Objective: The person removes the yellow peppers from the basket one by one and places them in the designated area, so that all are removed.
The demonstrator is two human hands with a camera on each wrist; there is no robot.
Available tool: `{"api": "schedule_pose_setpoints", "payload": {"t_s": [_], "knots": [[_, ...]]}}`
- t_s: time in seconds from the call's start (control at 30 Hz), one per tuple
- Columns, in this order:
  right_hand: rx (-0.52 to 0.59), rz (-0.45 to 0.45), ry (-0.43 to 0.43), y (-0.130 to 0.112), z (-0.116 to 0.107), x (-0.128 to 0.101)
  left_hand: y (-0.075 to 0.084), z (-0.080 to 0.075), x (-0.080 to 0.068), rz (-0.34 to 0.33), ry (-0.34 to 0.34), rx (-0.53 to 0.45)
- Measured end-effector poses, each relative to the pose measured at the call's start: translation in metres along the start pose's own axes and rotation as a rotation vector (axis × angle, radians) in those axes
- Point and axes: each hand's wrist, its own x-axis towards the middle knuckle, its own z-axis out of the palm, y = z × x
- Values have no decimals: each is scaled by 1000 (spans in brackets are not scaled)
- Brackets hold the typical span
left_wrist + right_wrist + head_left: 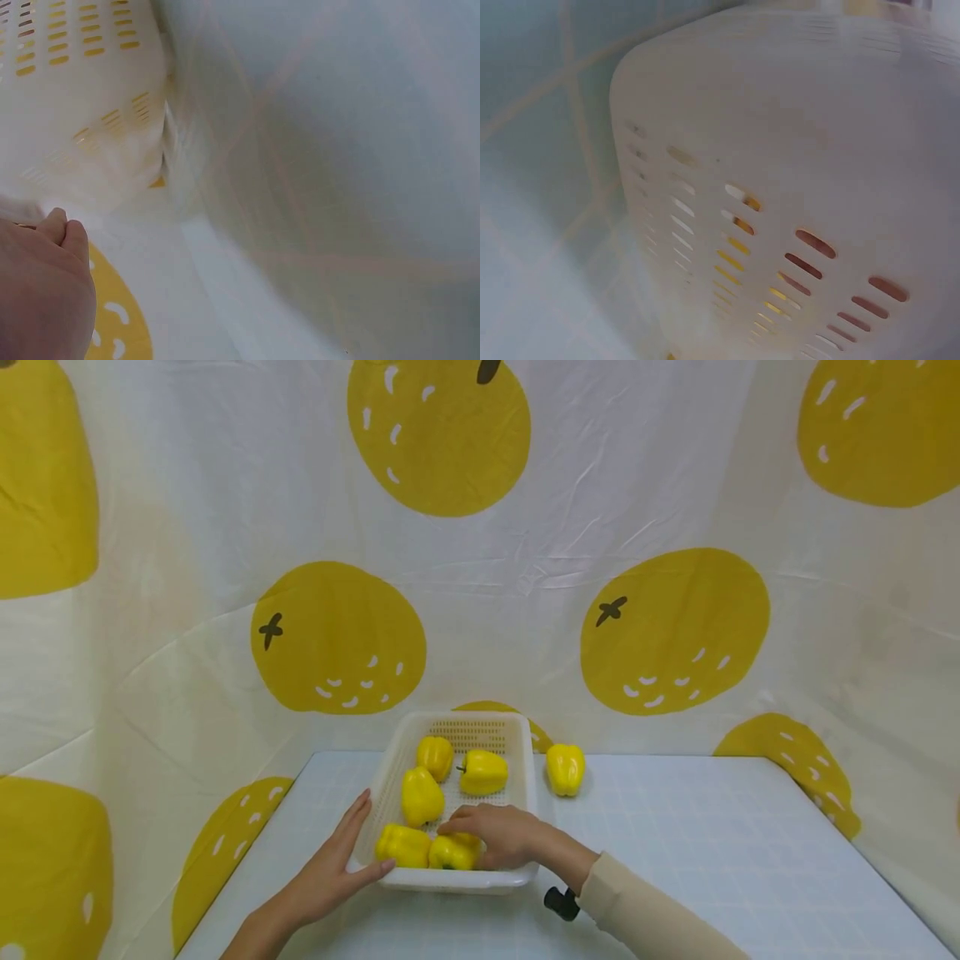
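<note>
1. Head view: looking down on a pale worktop (675,843) ringed by a white cloth backdrop (570,527) printed with big yellow fruit. Sitting near the middle, a white slotted basket (525,752), long side running away from the viewer. Lying inside it, five yellow peppers: two at the far end (436,757) (483,772), one in the middle (421,796), two against the near wall (403,845) (453,852). Resting outside, just beside the basket's right wall, a sixth pepper (566,768), apparently not yet gathered in with the rest.
2. Same view, left hand (330,868): pressing flat against the basket's near left corner, fingers straight and together, thumb along the rim, gripping nothing; likely bracing the light basket against sliding.
3. Same view, right hand (504,835): reaching over the near wall into the basket, fingers curling down onto the near-right pepper, seemingly clasping it; sleeve (645,910) and a dark wrist mount (562,902) trailing behind.
4. Left wrist view: blurred. Showing the basket's slotted wall (82,97) close up, yellow glinting through the slots, worktop (360,150) beside it, fingertips (64,229) meeting the plastic.
5. Right wrist view: also blurred. Filling the frame, the basket's outer corner (780,150), yellow showing through the slots (739,244); worktop (532,112) at left. Hand itself not showing here.
</note>
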Motion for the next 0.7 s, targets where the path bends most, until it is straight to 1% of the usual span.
{"api": "schedule_pose_setpoints", "payload": {"t_s": [0.13,0.23,0.33,0.47,0.57,0.7], "knots": [[-35,-10,11,0,0,-1,1,0,-1,6,12,-4],[-11,-4,18,0,-1,-2,1,0,-1,9,12,-5],[74,23,38,1,-3,-3,0,0,0,2,1,-7],[176,42,100,5,-5,-4,1,-1,1,-23,-14,-6],[233,23,151,8,-5,-4,1,-2,1,-44,-19,-3],[344,-4,209,12,-4,-4,1,-2,1,-41,-11,2]]}}
